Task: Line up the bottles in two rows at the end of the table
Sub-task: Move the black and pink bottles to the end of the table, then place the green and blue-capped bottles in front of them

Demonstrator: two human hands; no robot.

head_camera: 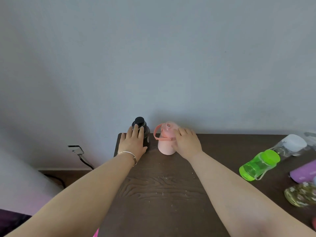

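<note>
A dark bottle (146, 132) with a black cap stands upright at the far left corner of the brown table (162, 185), against the wall. My left hand (134, 144) wraps around its left side. Just to its right stands a pink bottle (165, 144) with a pink strap, and my right hand (187, 143) grips its right side. A green bottle (259, 165), a clear bottle with a white cap (290, 145), a purple bottle (304, 171) and a patterned yellowish bottle (301, 195) lie on their sides at the right.
The grey wall (153, 65) rises directly behind the table's far edge. A wall socket with a black cable (76, 150) is left of the table, above the floor. Small white crumbs dot the table's middle.
</note>
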